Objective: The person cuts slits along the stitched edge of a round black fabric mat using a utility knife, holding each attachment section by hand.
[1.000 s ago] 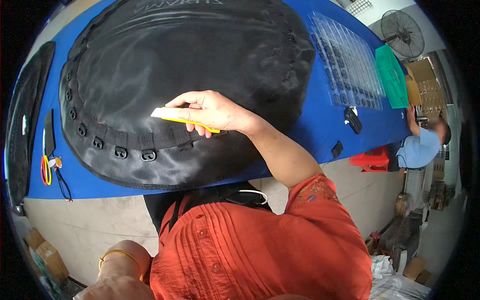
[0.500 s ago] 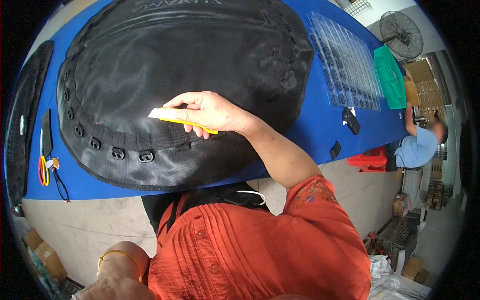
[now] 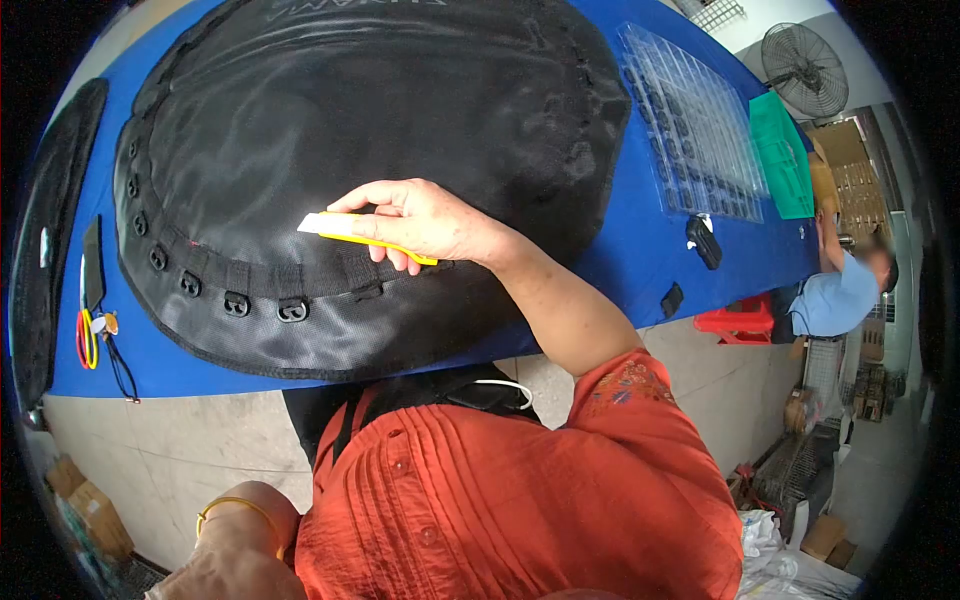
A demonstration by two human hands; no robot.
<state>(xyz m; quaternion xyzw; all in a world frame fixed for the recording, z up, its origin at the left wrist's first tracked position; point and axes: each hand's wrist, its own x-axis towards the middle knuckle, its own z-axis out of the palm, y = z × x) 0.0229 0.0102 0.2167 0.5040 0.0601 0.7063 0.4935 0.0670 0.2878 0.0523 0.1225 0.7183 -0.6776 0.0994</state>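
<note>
My right hand [image 3: 415, 225] is closed round a yellow utility knife [image 3: 365, 237], whose pale front end points left. The hand is over the lower middle of a large round black fabric piece [image 3: 370, 110]. Black plastic buckles [image 3: 236, 304] on webbing tabs line this fabric's lower left rim. At the lower left edge my left hand [image 3: 225, 570] shows only in part, beside a yellow bangle; its fingers are hidden.
Scissors [image 3: 88, 340] and a black strip lie left on the blue table [image 3: 90, 383]. To the right are a clear compartment tray [image 3: 690, 130], a green bin [image 3: 780, 155] and a black case [image 3: 704, 243]. Beyond sits a person in blue [image 3: 835, 295].
The view shifts slightly. My right hand keeps its grip on the knife in nearly the same place. The arm of the person in blue has moved a little.
</note>
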